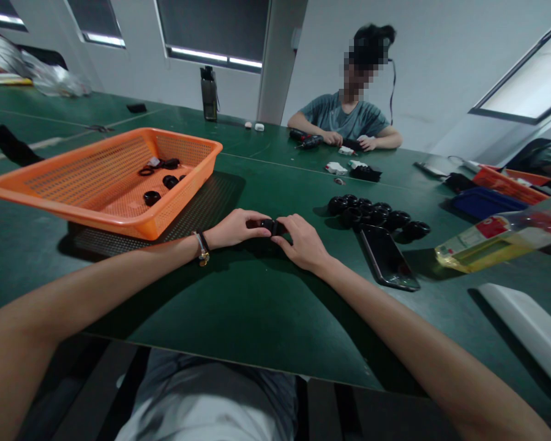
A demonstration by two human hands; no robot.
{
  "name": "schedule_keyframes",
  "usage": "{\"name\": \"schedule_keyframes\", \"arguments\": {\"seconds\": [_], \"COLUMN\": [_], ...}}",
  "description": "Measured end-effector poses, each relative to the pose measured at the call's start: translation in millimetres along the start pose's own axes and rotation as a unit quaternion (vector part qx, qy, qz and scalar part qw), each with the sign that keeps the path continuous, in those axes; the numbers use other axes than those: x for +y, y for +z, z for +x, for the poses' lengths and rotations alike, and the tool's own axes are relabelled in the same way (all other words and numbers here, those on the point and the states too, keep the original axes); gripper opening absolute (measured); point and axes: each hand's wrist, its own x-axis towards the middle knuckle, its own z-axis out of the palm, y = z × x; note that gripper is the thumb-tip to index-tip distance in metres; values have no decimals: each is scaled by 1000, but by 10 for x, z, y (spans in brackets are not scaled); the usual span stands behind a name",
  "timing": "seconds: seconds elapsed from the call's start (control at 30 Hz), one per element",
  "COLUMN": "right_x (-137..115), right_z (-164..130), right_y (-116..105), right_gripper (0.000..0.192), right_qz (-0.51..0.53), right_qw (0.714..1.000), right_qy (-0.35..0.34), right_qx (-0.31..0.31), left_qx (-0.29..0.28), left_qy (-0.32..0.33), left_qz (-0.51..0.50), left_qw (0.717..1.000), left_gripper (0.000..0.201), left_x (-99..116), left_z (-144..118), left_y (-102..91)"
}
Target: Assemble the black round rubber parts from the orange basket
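Between my two hands, just above the green table (275,318), is a small black round part (268,225). My left hand (239,228) pinches it from the left with thumb and fingers. From the right, the thumb and fingers of my right hand (300,240) close on its other side. Whether it is one piece or two pressed together I cannot tell. To the left, an orange plastic basket (183,211) holds a few loose black parts (152,198). Several similar black round parts (371,213) stand grouped on the table to the right of my hands.
A phone (389,257) lies right of my hands, near a bottle of yellow liquid (487,242) and a white block (528,327). Across the table a person (353,116) sits by a power drill (310,141). A dark water bottle (208,95) stands at the back.
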Motion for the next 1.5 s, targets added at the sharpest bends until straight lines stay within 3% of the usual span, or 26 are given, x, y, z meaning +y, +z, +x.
{"name": "schedule_keyframes", "arguments": {"seconds": [0.37, 0.77, 1.03, 1.27, 1.5], "right_x": [38, 4, -40, -20, -3], "right_z": [-24, -14, 20, 17, -19], "right_y": [46, 50, -23, 19, 102], "right_gripper": [25, 25, 22, 24, 26], "right_qz": [28, 86, 118, 119, 77], "right_qw": [999, 993, 987, 988, 995], "right_qy": [-2, 77, 95, 102, 18], "right_qx": [24, -7, -56, -15, 53], "left_qx": [47, 59, 54, 58, -34], "left_qy": [61, 104, 126, 77, -3], "left_qz": [95, 140, 151, 98, -4], "left_qw": [992, 983, 979, 991, 999], "left_gripper": [36, 36, 38, 39, 33], "left_x": [34, 22, 13, 43, -14], "left_z": [-55, -82, -99, -63, 11], "left_y": [18, 25, 22, 22, 8]}}
